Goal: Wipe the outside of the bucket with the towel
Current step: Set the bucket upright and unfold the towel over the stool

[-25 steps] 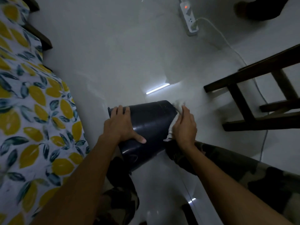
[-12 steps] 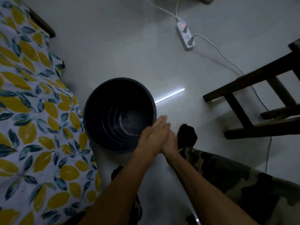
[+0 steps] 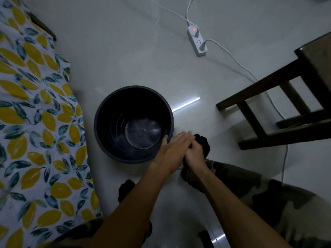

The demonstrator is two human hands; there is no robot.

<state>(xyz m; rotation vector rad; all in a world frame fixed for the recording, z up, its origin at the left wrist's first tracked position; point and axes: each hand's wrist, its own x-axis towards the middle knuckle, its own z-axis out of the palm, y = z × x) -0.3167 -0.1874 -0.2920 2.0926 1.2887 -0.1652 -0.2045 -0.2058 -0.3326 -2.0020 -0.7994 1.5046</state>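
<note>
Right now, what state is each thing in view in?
bucket: upright on the floor, open, nothing inside.
towel: mostly hidden under the hands, only a pale bit showing by the bucket's right side.
left hand: flat, fingers extended, lying over the right hand at the rim.
right hand: curled shut, apparently on the towel.
power strip: switch light glowing red, plugs inserted.
stool: standing, untouched.

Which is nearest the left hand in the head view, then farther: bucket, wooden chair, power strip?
From the left hand:
1. Bucket, touching its rim, just left of the hand.
2. Wooden chair, off to the right.
3. Power strip, far up the floor.
</note>
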